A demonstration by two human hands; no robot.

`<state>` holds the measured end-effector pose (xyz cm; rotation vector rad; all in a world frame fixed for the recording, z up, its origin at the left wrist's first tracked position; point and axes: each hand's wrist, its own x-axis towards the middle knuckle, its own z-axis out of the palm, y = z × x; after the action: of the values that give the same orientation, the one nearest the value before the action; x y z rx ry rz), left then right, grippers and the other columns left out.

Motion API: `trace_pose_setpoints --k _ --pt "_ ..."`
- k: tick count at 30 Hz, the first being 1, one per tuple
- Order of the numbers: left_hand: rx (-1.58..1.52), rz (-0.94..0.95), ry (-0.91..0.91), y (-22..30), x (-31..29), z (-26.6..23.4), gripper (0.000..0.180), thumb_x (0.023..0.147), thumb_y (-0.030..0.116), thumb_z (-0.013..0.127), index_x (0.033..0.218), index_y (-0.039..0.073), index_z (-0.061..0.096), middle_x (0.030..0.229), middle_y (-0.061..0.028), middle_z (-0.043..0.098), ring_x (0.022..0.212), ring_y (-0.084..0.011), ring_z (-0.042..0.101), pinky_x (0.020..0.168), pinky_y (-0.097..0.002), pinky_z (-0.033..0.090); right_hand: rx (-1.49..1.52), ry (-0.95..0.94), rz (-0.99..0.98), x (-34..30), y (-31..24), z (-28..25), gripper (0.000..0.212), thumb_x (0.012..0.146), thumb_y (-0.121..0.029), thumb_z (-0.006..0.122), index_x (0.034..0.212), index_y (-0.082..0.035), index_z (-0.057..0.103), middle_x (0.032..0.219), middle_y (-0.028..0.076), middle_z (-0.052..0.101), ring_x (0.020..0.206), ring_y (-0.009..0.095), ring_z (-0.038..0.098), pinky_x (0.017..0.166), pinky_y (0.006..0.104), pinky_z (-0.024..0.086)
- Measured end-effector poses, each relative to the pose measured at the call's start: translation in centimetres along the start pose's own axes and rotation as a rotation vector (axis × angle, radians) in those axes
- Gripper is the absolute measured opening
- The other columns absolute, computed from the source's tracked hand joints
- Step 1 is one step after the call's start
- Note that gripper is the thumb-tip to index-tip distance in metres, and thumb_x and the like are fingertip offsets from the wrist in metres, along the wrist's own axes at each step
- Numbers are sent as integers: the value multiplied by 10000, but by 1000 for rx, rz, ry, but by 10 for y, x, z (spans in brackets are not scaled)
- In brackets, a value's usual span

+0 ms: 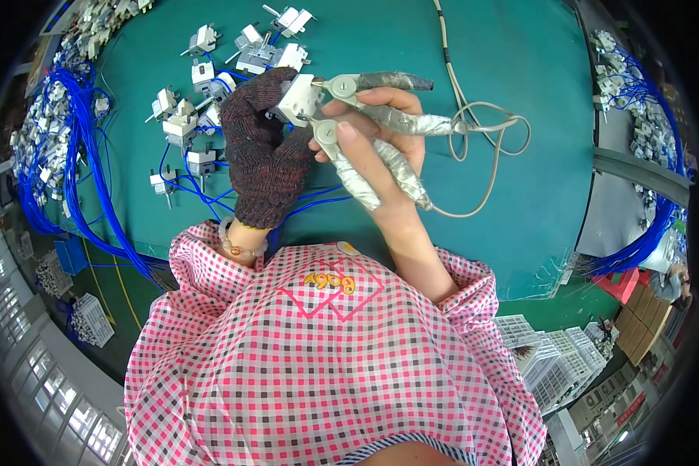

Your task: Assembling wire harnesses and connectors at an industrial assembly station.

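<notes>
My left hand, in a dark knitted glove, is closed on a small white switch-like part. My right hand is bare and grips two grey-green test clips with tape-wrapped handles. The upper clip has its tip at the upper edge of the white part; the lower clip reaches its bottom edge. Whether the tips touch metal is too small to tell. A pale cable runs from the clips. Left of the glove lie several similar white parts with metal shafts and blue wires.
The work surface is a green mat. Heaps of white parts with blue wire bundles lie along the left edge, and another heap lies beyond a metal rail at right. White plastic baskets stand low at right.
</notes>
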<state>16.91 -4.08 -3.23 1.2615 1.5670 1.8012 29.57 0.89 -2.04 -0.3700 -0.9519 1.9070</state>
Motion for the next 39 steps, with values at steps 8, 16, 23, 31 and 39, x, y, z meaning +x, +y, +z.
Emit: trace_pose_setpoints --k 8,16,23,31,39 --pt "121 28 35 5 -2 1 519 670 -6 698 1116 50 438 1224 -139 483 1117 -242 478 951 -363 396 81 47 25 -2 -3 7 414 816 40 616 1149 -16 375 1027 193 541 833 190 623 695 306 556" --pt "49 39 34 6 -3 0 516 684 -18 675 1137 41 436 1224 -145 483 1125 -247 486 942 -363 411 26 21 33 0 0 3 413 835 -7 597 1178 -80 377 1048 176 567 800 252 632 653 322 553" --pt "62 26 21 6 -3 -1 514 691 -4 690 1137 38 439 1223 -150 483 1126 -251 489 940 -364 418 35 -4 6 0 4 0 413 831 -14 606 1171 -76 379 1040 185 561 792 260 633 642 321 555" --pt "81 54 36 7 -4 -1 524 689 8 711 1132 40 431 1232 -158 482 1130 -257 490 949 -368 408 107 -58 47 1 0 -4 434 835 -22 601 1188 -85 356 1060 190 539 799 271 635 641 307 557" --pt "128 67 3 8 -4 -3 514 693 2 696 1133 47 435 1235 -160 486 1133 -257 491 948 -370 409 -19 -25 33 -3 -3 1 472 816 -30 638 1188 -81 352 1066 195 545 833 285 640 681 347 569"
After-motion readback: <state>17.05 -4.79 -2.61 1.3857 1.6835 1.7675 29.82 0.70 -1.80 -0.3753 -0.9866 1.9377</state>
